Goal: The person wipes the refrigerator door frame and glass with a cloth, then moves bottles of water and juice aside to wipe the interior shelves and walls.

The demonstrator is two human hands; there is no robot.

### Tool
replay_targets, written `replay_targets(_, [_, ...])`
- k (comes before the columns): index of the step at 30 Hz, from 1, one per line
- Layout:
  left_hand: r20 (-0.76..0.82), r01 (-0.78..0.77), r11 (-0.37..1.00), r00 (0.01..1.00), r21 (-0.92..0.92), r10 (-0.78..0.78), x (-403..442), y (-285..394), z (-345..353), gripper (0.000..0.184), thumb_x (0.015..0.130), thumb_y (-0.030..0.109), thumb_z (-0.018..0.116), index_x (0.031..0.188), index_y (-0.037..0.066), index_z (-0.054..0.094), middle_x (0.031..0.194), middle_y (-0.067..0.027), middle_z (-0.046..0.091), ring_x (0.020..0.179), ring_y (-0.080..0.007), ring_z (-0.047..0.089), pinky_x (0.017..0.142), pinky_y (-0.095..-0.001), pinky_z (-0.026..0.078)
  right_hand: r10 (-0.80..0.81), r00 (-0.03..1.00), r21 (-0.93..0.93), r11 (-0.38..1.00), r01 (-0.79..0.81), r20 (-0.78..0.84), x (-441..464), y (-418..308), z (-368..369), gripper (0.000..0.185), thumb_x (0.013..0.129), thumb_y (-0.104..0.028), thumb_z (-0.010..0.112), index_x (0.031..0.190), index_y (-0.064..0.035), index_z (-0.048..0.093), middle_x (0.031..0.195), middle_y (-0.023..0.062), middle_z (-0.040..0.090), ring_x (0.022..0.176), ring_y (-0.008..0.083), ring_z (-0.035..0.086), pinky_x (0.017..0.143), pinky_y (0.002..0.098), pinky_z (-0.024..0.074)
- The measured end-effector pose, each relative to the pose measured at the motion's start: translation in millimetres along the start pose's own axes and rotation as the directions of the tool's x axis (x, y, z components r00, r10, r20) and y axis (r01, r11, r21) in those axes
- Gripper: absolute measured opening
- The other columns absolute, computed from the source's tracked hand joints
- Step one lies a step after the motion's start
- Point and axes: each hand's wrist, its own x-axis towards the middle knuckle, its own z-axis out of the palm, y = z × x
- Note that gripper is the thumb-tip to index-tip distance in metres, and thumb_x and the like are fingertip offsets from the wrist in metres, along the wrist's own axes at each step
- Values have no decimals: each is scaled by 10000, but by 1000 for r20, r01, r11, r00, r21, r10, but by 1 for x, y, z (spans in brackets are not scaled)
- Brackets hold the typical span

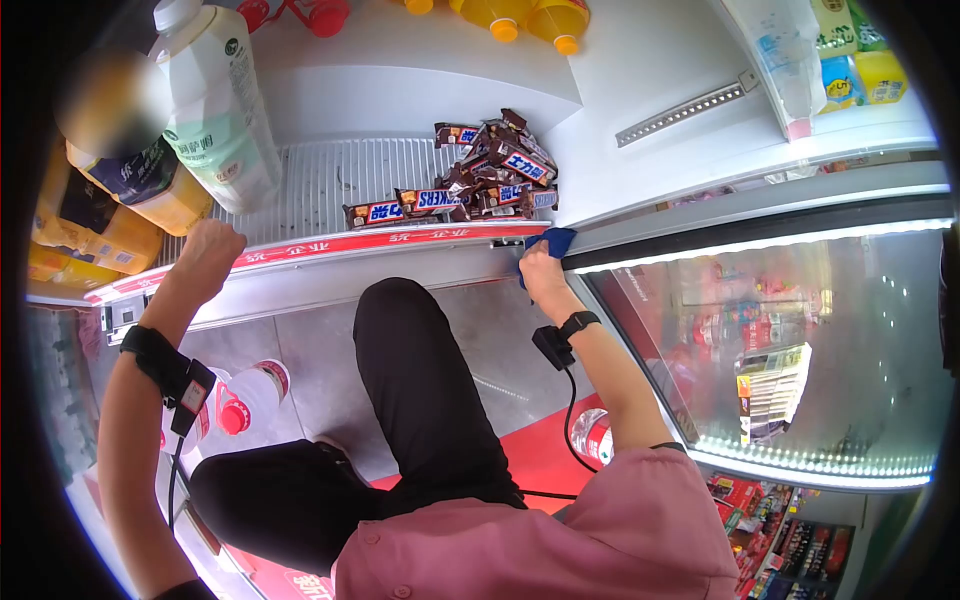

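Observation:
My right hand (pixel 543 275) is closed on a blue cloth (pixel 557 240) at the right end of the fridge shelf's front edge, beside the door frame. At the left, my left hand (pixel 208 258) is curled over the shelf's front edge (pixel 345 243), which carries a red strip; its fingertips are hidden. Just behind that hand a large white-capped bottle (pixel 220 110) leans on the wire shelf (pixel 335 180). A loose pile of Snickers bars (pixel 500 170) lies on the shelf's right part, near the cloth.
Orange drink bottles (pixel 95 225) crowd the shelf's left end. The glass door (pixel 760 340) stands open at my right. Large water bottles (pixel 255 390) stand on the floor at lower left, near my knee. Yellow-capped bottles (pixel 500 15) lie on the level above. Cables hang from both wrists.

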Motion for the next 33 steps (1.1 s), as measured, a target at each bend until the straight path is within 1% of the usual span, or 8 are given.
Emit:
replay_targets(5, [-64, -23, 997, 998, 78, 28, -3, -1, 3, 102, 631, 22, 638, 690, 91, 590, 700, -75, 591, 743, -235, 602, 639, -330, 461, 2, 999, 384, 923, 15, -43, -12, 17, -39, 241, 641, -32, 610, 881, -56, 606, 951, 123, 610, 943, 272, 562, 789, 338, 456])
replay_targets(8, [-38, -37, 996, 998, 77, 40, -2, -4, 6, 94, 633, 42, 644, 690, 97, 593, 699, -72, 592, 741, -235, 603, 641, -330, 461, 174, 906, 540, 839, 69, -386, -39, 37, -79, 334, 610, 57, 581, 934, -9, 532, 1004, 118, 557, 958, 297, 523, 760, 376, 466])
replay_targets(15, [52, -50, 998, 997, 37, 48, 2, -7, 3, 102, 631, 24, 632, 700, 90, 595, 702, -78, 591, 744, -245, 601, 646, -333, 459, 410, 304, 346, 906, -244, -860, -70, 138, -227, 341, 684, 63, 508, 1016, 13, 565, 1121, 180, 506, 1061, 361, 472, 909, 459, 371])
replay_targets(19, [47, -15, 995, 999, -99, 19, -3, -11, 18, 201, 625, -33, 575, 803, 59, 578, 766, -102, 532, 794, -267, 525, 710, -359, 400, 639, 403, 145, 630, -763, -655, -32, 155, -221, 521, 805, -227, 583, 1278, -75, 425, 1397, 138, 266, 1197, 278, 358, 949, 427, 326])
replay_targets(24, [-180, -46, 999, 983, -12, 43, -16, -13, 38, 222, 662, -1, 551, 871, 73, 555, 809, -100, 498, 801, -262, 497, 718, -359, 374, 659, 633, 85, 717, -692, -406, -2, 97, -138, 608, 795, -243, 575, 1350, -143, 347, 1464, 73, 137, 1218, 263, 356, 936, 370, 399])
replay_targets(26, [-203, -33, 999, 978, 39, 41, -16, -12, 41, 187, 691, 44, 552, 872, 87, 544, 811, -88, 499, 804, -249, 502, 717, -359, 366, 588, 714, 200, 806, -557, -380, 5, 65, -97, 631, 752, -50, 490, 1359, -94, 324, 1467, 59, 152, 1290, 272, 269, 1070, 417, 180])
replay_targets(30, [-207, -21, 999, 978, 44, 29, -16, -10, 41, 204, 680, 45, 568, 876, 95, 541, 808, -82, 492, 811, -242, 498, 720, -356, 360, 522, 800, -58, 826, -560, -295, 13, 42, -63, 641, 739, -52, 491, 1359, -80, 331, 1474, 65, 108, 1306, 298, 233, 1075, 449, 148])
replay_targets(33, [-191, -38, 999, 981, 17, 41, -14, -13, 46, 200, 666, 46, 581, 855, 96, 539, 808, -78, 490, 807, -239, 497, 713, -353, 355, 626, 737, 380, 766, -519, -255, -6, 59, -118, 638, 717, 2, 502, 1336, -51, 354, 1471, 93, 86, 1313, 319, 210, 1070, 411, 204])
